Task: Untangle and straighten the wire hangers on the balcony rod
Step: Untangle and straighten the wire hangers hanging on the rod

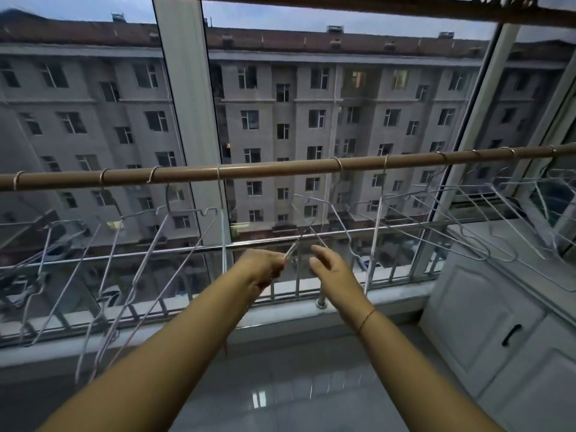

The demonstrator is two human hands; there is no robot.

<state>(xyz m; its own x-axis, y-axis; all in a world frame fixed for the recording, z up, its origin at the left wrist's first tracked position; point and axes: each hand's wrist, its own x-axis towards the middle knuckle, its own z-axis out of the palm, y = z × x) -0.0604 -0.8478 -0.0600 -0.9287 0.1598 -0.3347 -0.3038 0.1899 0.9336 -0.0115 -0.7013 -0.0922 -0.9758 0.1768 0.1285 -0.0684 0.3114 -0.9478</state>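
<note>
At nine o'clock, hangers (190, 210) dangling askew from rod (280, 168), wires crossed. At centre, pinches the low wire end of one hanger (294, 246) with left hand (265, 269), fingers curled on it. Just right, holds right hand (330, 269) loose and empty, apart from the wire. At three o'clock, more hangers (467, 219) splayed above cabinet (486, 307).

Dim dusk light enters through the window (280, 120); edges bow with wide-angle distortion, details soft.
</note>
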